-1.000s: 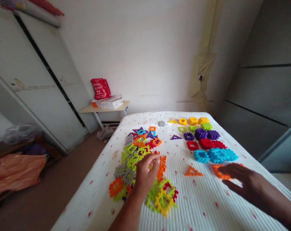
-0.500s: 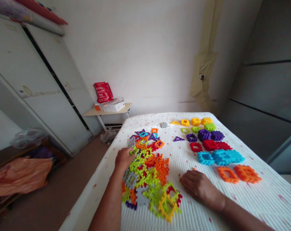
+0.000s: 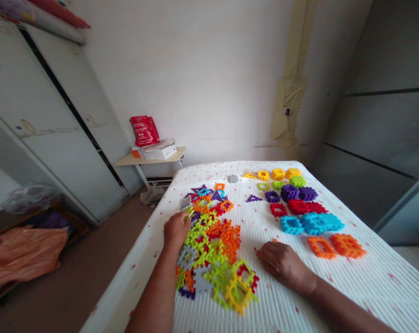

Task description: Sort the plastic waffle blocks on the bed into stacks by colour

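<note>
My left hand [image 3: 176, 230] is at the left edge of a loose pile of plastic interlocking building pieces [image 3: 212, 236], its fingers closed on a lime green piece [image 3: 188, 211] that is mostly hidden. Lime, orange, red, grey and purple pieces make up the heap, with a yellow square frame [image 3: 238, 295] at its near end. My right hand [image 3: 284, 263] rests closed on the white bedding to the right of the pile. An orange speck shows beyond its knuckles; what those fingers hold is hidden.
Stacks sorted by colour stand at the right: orange [image 3: 348, 245], blue [image 3: 323, 223], red [image 3: 306, 206], purple [image 3: 290, 192] and yellow [image 3: 278, 174]. A grey square [image 3: 233, 178] lies at the back. Beyond the bed are a small table [image 3: 154, 161] and cupboards [image 3: 74, 138].
The view has shifted slightly. At my left fingertips a lime green piece has moved, and a purple piece shows beside them. My right hand stays in nearly the same place.
</note>
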A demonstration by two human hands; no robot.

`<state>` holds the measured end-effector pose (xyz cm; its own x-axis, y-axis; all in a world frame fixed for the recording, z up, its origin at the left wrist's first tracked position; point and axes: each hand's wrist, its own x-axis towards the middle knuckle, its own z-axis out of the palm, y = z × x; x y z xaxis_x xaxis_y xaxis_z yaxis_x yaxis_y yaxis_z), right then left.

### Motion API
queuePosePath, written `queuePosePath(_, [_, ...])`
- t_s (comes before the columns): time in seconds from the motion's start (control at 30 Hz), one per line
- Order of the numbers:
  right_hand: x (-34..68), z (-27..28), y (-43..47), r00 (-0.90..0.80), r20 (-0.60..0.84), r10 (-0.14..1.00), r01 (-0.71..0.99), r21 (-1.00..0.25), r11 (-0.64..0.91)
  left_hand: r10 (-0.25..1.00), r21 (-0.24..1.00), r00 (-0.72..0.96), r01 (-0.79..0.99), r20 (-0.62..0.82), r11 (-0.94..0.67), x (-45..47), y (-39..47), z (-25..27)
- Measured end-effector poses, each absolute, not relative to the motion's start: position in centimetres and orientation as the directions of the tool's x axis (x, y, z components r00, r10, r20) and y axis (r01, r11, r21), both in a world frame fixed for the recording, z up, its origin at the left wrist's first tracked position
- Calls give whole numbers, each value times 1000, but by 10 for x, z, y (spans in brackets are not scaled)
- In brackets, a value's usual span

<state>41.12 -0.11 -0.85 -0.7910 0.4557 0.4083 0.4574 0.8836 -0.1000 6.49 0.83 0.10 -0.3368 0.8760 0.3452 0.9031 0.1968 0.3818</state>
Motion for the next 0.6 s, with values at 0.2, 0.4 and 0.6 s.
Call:
queuePosePath(0.2, [413, -14, 1, -785, 397, 476, 464, -133, 876, 777, 526, -422, 839, 467, 140, 57, 7, 1])
queuePosePath(0.4, [412, -16, 1, -784, 404, 472, 460, -132, 878, 675, 706, -548, 706, 494, 56, 55, 5, -2])
queuePosePath(0.6, [411, -12, -1, -778, 443, 445, 448, -105, 888, 646, 808, -605, 589, 464, -29, 57, 4, -2])
